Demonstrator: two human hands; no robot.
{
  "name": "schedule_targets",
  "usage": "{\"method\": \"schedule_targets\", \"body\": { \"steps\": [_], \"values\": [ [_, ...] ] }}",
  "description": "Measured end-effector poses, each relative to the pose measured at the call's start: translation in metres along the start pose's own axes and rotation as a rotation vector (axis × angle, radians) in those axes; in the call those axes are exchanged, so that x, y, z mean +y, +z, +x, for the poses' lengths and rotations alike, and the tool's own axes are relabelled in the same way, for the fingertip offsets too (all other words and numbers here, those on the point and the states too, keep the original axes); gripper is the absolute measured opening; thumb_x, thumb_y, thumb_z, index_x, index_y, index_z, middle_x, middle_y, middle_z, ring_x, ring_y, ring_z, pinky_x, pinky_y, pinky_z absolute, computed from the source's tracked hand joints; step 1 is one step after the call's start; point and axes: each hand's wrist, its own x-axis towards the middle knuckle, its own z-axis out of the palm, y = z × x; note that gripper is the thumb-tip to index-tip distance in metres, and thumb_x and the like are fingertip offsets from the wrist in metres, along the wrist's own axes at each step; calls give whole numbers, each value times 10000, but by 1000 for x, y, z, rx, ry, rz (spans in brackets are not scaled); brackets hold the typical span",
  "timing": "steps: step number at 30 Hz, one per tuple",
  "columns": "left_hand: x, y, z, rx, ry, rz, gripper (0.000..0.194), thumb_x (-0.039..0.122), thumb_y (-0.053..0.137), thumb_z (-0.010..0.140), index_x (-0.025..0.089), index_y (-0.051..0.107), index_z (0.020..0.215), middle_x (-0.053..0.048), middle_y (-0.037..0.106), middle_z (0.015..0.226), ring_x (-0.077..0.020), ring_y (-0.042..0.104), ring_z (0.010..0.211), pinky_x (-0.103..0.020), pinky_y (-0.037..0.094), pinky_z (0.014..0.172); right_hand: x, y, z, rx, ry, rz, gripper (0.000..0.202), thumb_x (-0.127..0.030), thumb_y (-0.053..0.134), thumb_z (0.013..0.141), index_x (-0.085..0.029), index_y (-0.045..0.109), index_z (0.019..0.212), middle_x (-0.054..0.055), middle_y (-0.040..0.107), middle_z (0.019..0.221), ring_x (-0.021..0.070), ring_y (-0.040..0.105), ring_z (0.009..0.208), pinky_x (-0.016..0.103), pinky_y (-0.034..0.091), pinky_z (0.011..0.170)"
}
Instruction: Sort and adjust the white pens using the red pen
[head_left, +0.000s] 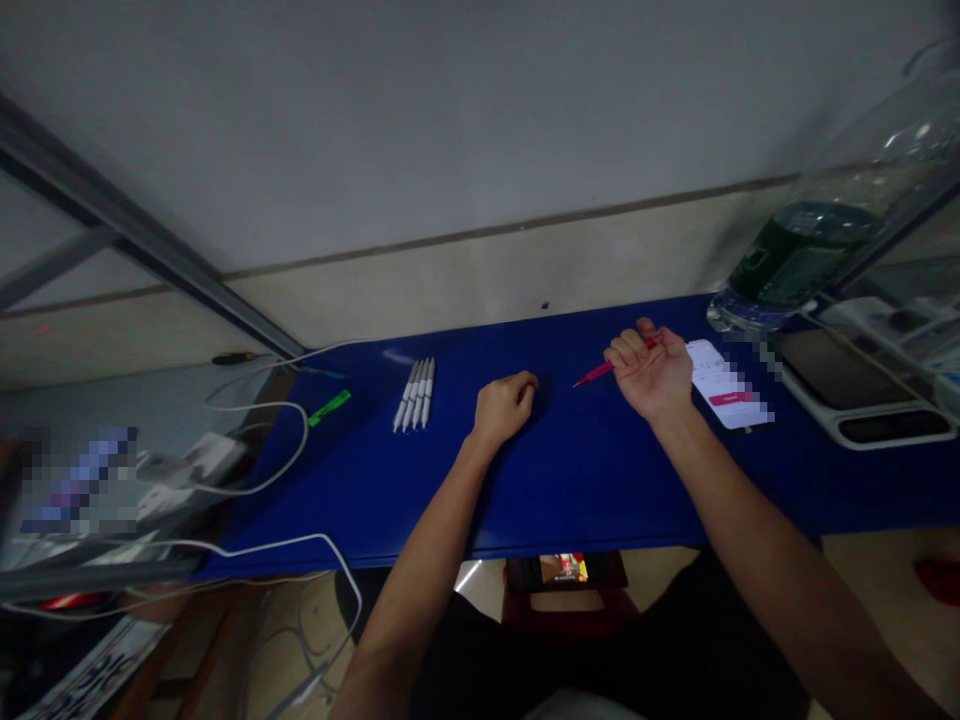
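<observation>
The red pen [596, 373] is in the right hand [651, 368], over the right-hand part of the blue table [577, 470], between the left hand [504, 408] and the lit phone [721, 388]. Its narrow tip points to the person's left and a little back toward the body, and the long axis runs aslant from that tip up toward the far right, passing in among the fingers. The tip is bare on the left side of the grip; much of the rest is covered. Whether the tip touches the table cannot be told.

The right hand is closed around the pen, fingers curled over it, with the palm turned up toward the camera and the forearm reaching in from the lower right. The left hand lies palm down at the table's middle, its fingers curled under; the fingertips are hidden, so whether they are closed on anything cannot be told. Its forearm comes up from the lower left, bare like the other.

To the left of that hand, white pens [428, 390] lie side by side, roughly parallel, running from far to near. A green object [330, 408] lies farther left, near the table's edge.
</observation>
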Motion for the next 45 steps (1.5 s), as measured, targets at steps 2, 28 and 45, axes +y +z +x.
{"method": "schedule_targets", "body": {
  "steps": [2,28,45],
  "values": [
    [0,0,0,7,-3,-8,263,208,462,918,228,717,983,-8,735,841,-157,648,707,-258,408,645,1,0,0,17,0,-12,270,-356,413,987,-224,517,776,-54,253,554,109,289,466,234,374,466],
    [-3,-2,0,-26,18,6,254,194,459,928,248,698,997,2,752,945,-167,674,776,-262,464,713,6,-4,3,-19,108,-78,243,-373,501,907,-223,460,721,-52,244,565,119,282,484,253,370,475],
    [27,4,-4,-42,-23,-448,409,497,524,960,213,627,1236,-12,713,892,-110,598,621,-220,432,611,23,10,-3,-110,76,-272,300,-470,629,922,-216,572,771,-29,400,659,112,420,593,272,491,621]
  ]
}}
